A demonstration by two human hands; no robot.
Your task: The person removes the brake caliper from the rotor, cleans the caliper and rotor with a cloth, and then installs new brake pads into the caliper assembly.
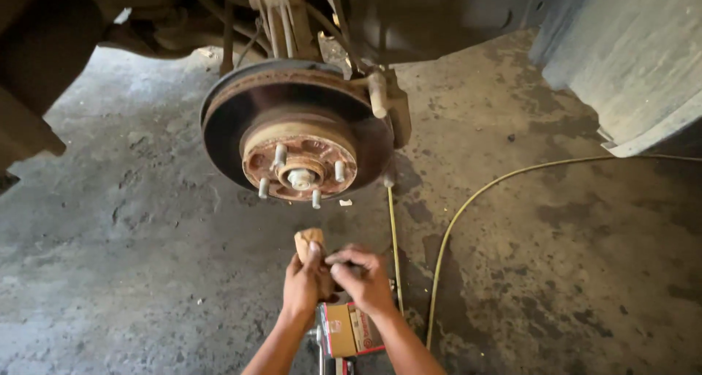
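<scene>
Stained concrete floor fills most of the view, w/ a grey car body panel at upper right and dark underbody at upper left; the car is evidently raised, wheel off. Next biggest: the brake disc, rusty at the rim, facing the camera, w/ its rusted hub and bare wheel studs sticking out, no nuts on them. The caliper sits on the disc's right edge, suspension strut rising behind. A yellow hose or cable curves across the floor from the right edge down toward the hands, a second thin line running straight beside it. Below the hub, both hands meet close together over a small red-and-tan cardboard box lying on the floor. Left hand is wrapped tight around a small tan pad-like piece, prob. a brake pad or sanding block, too blurred to say, held upright so its top pokes above the fingers. Right hand has fingers curled in, pinching at the piece's side, maybe holding something small and dark; can't make it out.
</scene>
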